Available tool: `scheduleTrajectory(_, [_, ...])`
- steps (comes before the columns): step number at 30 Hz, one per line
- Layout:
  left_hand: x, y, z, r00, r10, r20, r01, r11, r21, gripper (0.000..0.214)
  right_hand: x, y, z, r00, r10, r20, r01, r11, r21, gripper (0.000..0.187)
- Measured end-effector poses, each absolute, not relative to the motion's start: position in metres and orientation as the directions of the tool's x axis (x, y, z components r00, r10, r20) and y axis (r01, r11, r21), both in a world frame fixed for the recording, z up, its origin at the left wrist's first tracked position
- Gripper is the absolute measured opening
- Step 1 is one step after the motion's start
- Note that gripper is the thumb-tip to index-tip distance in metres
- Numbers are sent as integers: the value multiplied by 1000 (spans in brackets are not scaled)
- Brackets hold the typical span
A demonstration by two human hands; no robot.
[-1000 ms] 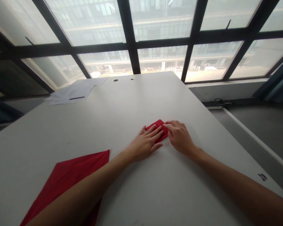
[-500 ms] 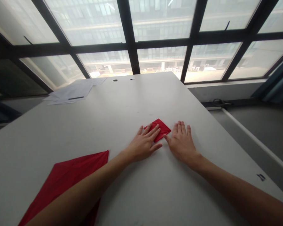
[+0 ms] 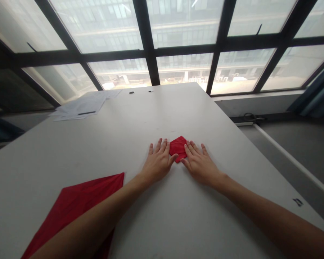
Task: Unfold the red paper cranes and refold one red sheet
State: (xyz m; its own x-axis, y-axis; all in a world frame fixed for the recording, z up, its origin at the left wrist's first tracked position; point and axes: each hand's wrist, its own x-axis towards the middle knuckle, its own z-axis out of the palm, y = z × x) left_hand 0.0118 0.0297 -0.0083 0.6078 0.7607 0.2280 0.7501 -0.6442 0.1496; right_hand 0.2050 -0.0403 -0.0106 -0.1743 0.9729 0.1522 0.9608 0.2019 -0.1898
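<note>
A small folded red cloth (image 3: 178,148) lies on the white table (image 3: 162,223), a little past its middle. My left hand (image 3: 158,162) rests flat on the table at the cloth's left edge, fingers stretched out, thumb against the fabric. On the other side my right hand (image 3: 198,163) lies flat too, its fingers over the cloth's right edge. Both hands flank the cloth and hold nothing. A larger red cloth (image 3: 78,205) is spread at the near left, partly under my left forearm.
Loose white papers with a dark pen (image 3: 82,105) lie at the table's far left corner. Two small round holes (image 3: 131,92) mark the far edge. Beyond the table stands a wall of dark-framed windows (image 3: 148,54). A grey floor with a white pipe (image 3: 291,158) runs along the right.
My left hand slid off the top of the small red cloth to its left side. My right hand came back in against its right edge. The cloth looks narrower now.
</note>
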Motion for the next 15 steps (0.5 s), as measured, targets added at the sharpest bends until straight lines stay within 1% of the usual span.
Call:
scheduleTrajectory(2, [14,29,-2,581,760,292,753,-638,164,59,204,-40,-11,-169,974,154,962,197,-190,63])
scheduleTrajectory(4, [17,25,6,627,695,351,688,-706,168,50,204,-40,-12,-163,974,156,962,192,-192,62])
scheduleTrajectory(6, [21,20,13,712,610,348,594,-787,166,43,203,-40,-11,-160,974,161,962,191,-196,60])
scheduleTrajectory(8, [23,16,17,760,572,309,548,-819,167,39,202,-41,-9,-150,972,180,961,186,-204,57])
scheduleTrajectory(10, [23,15,16,763,578,289,552,-816,175,37,201,-42,-4,-132,964,229,959,183,-218,51])
scheduleTrajectory(12, [21,18,13,740,601,301,570,-799,195,35,200,-42,1,-132,945,300,945,212,-250,41])
scheduleTrajectory(15, [18,25,7,709,635,306,582,-773,253,33,201,-41,7,-201,898,392,867,350,-356,31])
